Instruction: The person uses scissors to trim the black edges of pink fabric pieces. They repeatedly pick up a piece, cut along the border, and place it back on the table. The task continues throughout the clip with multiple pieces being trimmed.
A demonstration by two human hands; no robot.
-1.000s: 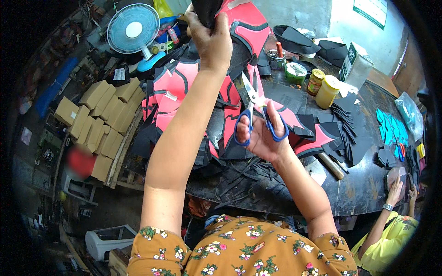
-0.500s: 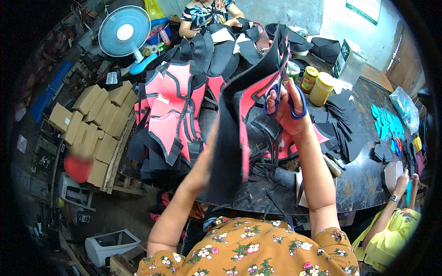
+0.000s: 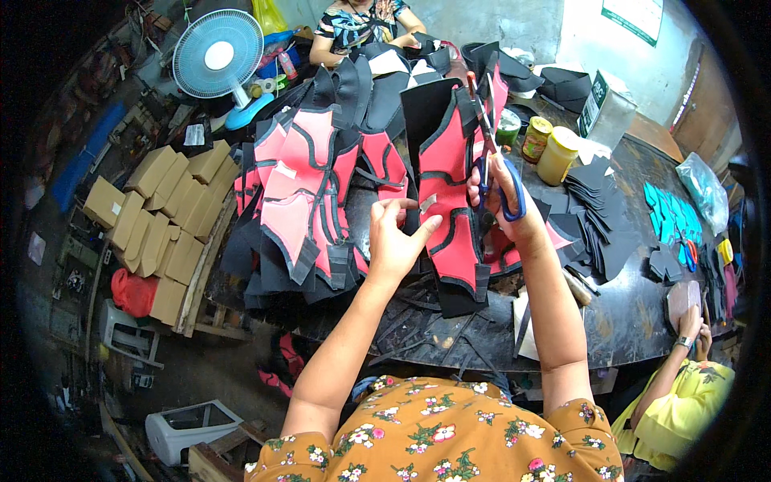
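Note:
A pink and black fabric panel (image 3: 451,233) with black trim stands out in front of me, over the middle of the table. My left hand (image 3: 395,245) is at its left edge, thumb and forefinger apart beside a small pale tag (image 3: 428,203). Blue-handled scissors (image 3: 514,195) are in my right hand (image 3: 518,221), fingers through the loops and blades pointing up along the panel's right side. To the left lies a pile of similar pink and black panels (image 3: 297,173). More pink pieces lie partly hidden under my right hand.
Jars (image 3: 556,157), a tin can (image 3: 608,108) and stacked black pieces (image 3: 602,209) stand on the right. Dark strips litter the near table edge. A fan (image 3: 218,56) and cardboard boxes (image 3: 165,201) are at left. One co-worker (image 3: 361,28) sits opposite, another in yellow (image 3: 683,402) at right.
The panel has swung from edge-on to showing its pink side and sits lower. My left hand has come out from behind it to its left edge. The right-hand scissors have shifted slightly down.

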